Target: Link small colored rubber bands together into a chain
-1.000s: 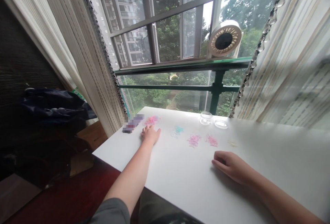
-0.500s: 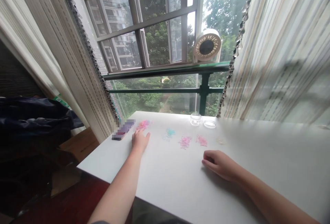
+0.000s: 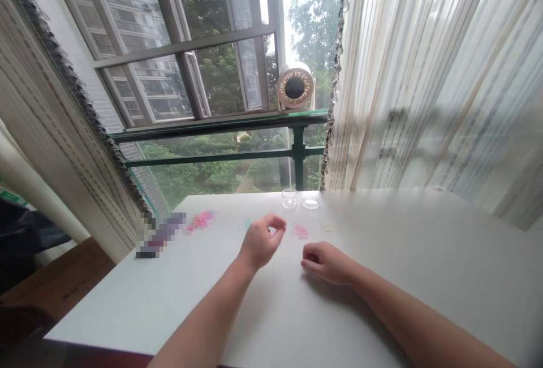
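My left hand [image 3: 263, 242] hovers over the white table [image 3: 203, 294], thumb and fingertips pinched together; anything between them is too small to make out. Beneath and behind it, a teal pile [image 3: 248, 223] of small thin pieces is partly covered, and a magenta pile is almost wholly hidden. My right hand [image 3: 326, 263] rests on the tabletop in a loose fist, with nothing visible in its hollow. Just beyond it lie a pink pile [image 3: 300, 230] and a small pale yellow pile [image 3: 327, 226]. Farther left is a mixed pink, orange and purple pile [image 3: 201, 221].
A clear round jar [image 3: 290, 198] stands near the table's back edge, beside a clear lid [image 3: 310, 203]. A blurred-out flat object [image 3: 163, 235] lies at the left edge. Behind are a white fan [image 3: 296, 87], a green railing [image 3: 229, 125] and curtains [image 3: 424, 85].
My left hand has lifted from the mixed pile and moved right, over the teal and magenta piles, its fingers now pinched. My right hand stays curled on the table. The view has turned right.
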`<state>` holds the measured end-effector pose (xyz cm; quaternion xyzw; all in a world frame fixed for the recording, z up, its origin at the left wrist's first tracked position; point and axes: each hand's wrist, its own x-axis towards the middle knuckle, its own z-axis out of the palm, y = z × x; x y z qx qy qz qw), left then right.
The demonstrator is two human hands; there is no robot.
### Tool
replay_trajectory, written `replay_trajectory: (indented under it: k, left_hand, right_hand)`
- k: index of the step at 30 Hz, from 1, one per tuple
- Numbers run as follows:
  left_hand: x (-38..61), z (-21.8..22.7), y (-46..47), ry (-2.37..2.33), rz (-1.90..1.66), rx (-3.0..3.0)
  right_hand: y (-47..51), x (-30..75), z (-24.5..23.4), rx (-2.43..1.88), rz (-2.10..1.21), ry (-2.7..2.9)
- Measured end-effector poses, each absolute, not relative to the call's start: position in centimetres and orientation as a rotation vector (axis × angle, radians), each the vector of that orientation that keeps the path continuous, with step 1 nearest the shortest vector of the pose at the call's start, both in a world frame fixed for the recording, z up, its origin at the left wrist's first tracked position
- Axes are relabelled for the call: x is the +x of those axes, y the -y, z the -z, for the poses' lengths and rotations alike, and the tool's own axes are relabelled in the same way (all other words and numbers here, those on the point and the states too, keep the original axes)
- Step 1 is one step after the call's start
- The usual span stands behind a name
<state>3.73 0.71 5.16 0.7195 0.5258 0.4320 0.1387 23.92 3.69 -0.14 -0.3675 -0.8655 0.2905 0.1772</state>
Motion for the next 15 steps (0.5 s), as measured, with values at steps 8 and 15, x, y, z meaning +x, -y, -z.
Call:
replay_trajectory:
  k: [8, 15]
  left_hand:
    - [6.8, -0.6, 0.6, -1.404, -1.103, 2.094]
    - [6.5, -0.3, 0.5, -1.380, -1.029, 2.076]
  right_hand:
    - [-3.9, 24.0, 0.6, -0.986, -0.809, 2.426]
    - [-4.0, 23.9, 0.8, -0.988, -0.786, 2.444]
